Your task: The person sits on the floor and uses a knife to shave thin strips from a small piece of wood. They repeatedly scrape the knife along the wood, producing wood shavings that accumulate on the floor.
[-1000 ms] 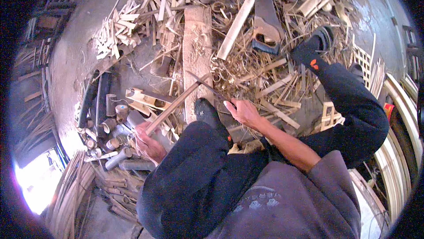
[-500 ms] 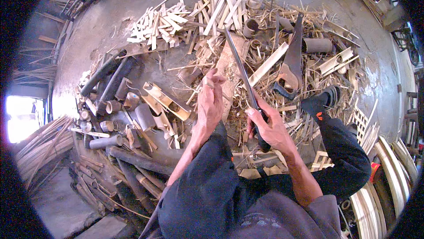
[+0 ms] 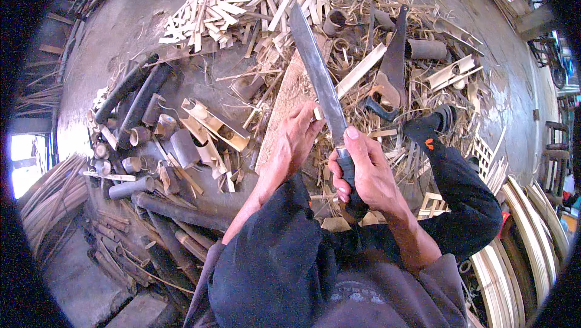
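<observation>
My right hand (image 3: 366, 170) is wrapped round the dark handle of a machete (image 3: 319, 70). Its long blade points away from me, with the broad flat side facing up. Close to the blade's lower part, my left hand (image 3: 293, 137) has its fingers curled together. A small pale piece of bamboo (image 3: 318, 112) shows at those fingertips, mostly hidden by them. Beneath the hands and blade lies a worn wooden plank (image 3: 281, 113), running away from me over bamboo shavings.
A handsaw (image 3: 393, 64) lies right of the blade, beside a split bamboo length (image 3: 361, 72). Pale bamboo strips (image 3: 209, 16) are heaped at the far side. Cut bamboo tubes (image 3: 145, 95) and split halves (image 3: 215, 123) spread out on the left. My shod foot (image 3: 433, 123) rests at right.
The machete has rolled from edge-on to showing its flat side. My left hand has moved right, closer to the blade, its fingers drawn together. The plank's near end has swung left.
</observation>
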`<state>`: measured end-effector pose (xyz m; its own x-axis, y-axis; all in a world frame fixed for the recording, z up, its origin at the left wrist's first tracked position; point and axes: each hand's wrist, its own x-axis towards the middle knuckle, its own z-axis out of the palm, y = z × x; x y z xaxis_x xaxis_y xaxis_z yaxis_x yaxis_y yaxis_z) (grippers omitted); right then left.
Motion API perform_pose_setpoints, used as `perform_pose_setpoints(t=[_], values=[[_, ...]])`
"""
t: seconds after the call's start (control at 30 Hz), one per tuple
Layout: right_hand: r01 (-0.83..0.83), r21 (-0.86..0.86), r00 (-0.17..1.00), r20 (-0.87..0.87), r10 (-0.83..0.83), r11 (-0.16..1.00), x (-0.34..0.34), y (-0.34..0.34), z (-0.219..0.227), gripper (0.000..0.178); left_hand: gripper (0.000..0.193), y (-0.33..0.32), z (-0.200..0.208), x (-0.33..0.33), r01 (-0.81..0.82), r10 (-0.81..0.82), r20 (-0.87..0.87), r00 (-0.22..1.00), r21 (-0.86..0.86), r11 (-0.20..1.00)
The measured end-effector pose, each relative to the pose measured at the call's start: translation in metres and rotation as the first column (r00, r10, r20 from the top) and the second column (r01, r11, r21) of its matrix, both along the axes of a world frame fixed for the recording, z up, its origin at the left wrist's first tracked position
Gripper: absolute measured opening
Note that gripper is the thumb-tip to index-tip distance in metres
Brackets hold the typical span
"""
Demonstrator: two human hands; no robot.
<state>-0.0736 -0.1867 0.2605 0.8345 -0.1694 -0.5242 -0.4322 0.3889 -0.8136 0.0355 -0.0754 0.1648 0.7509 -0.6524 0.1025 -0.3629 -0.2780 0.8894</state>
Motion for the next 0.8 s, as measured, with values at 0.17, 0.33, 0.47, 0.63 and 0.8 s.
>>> perform_pose_setpoints(t=[0.17,0.33,0.47,0.63,0.8], values=[[0.003,-0.008,1.0,0.011,-0.003,1.0,-0.001,0.001,0.001,0.05,0.016,-0.003,-0.007,0.001,0.004,0.012,0.14,0.99,-0.113,0.994],[-0.001,-0.017,1.0,-0.019,0.001,1.0,-0.002,0.002,0.002,0.05,0.019,-0.004,-0.007,-0.001,-0.013,0.016,0.095,0.995,-0.033,0.999],[-0.052,0.019,0.998,-0.039,0.053,0.998,-0.004,-0.002,0.001,0.039,0.019,-0.005,-0.006,-0.004,-0.036,0.035,0.087,0.996,0.006,0.999],[-0.032,-0.026,0.999,0.007,0.032,0.999,-0.006,0.002,-0.002,0.04,0.023,-0.005,-0.02,-0.004,-0.032,0.032,0.023,0.999,-0.011,0.999],[-0.044,-0.057,0.999,0.017,0.045,0.997,-0.008,0.002,-0.002,0.047,0.025,-0.004,-0.011,-0.004,-0.008,0.015,0.099,0.995,-0.076,0.997]])
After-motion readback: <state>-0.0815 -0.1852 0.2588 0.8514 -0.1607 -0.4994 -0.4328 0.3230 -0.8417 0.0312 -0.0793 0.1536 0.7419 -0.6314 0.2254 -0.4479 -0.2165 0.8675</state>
